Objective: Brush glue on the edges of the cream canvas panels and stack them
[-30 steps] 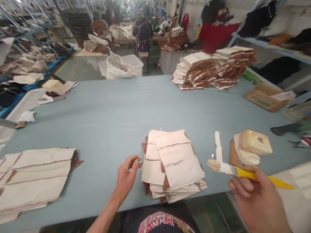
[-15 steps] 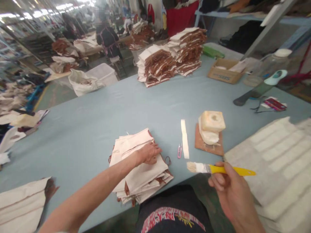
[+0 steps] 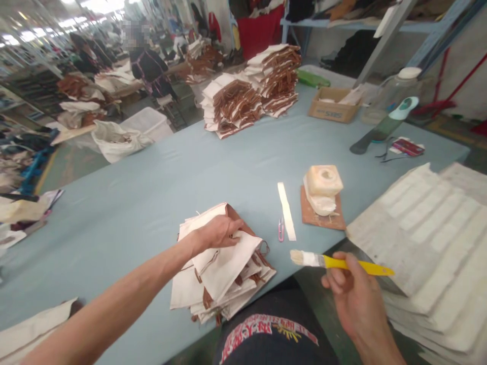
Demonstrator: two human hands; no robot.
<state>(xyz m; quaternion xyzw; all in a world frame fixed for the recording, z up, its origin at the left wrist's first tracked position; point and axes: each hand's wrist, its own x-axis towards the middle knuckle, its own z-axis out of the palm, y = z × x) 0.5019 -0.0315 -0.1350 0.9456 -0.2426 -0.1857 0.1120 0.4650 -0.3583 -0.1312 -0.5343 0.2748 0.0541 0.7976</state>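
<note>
My left hand [image 3: 220,231] reaches over a stack of cream fabric pieces [image 3: 186,289] with brown undersides. Its fingers are closed on the top fabric piece [image 3: 228,268], which sits skewed and partly raised, showing brown near its upper corner. My right hand [image 3: 353,289] grips a yellow-handled paintbrush [image 3: 337,262], held level with its pale, white-coated bristles pointing left. Between the stack and a cut-open plastic container [image 3: 323,185] lie a cream strip [image 3: 286,210] and pink thread snips [image 3: 280,230]. The container stands on a brown board [image 3: 335,220].
Two tall piles of cream and brown pieces [image 3: 236,104] stand at the table's far edge. A cardboard box [image 3: 333,109], a clear jug [image 3: 395,94] and a dark green bottle [image 3: 380,129] are at the back right. Layered pale sheets [image 3: 395,243] lie to the right. Another person [image 3: 150,71] is beyond the table.
My left hand has pulled the top fabric piece askew, uncovering brown at its upper edge. The brush stays in my right hand, nearly level. The whole view has shifted slightly.
</note>
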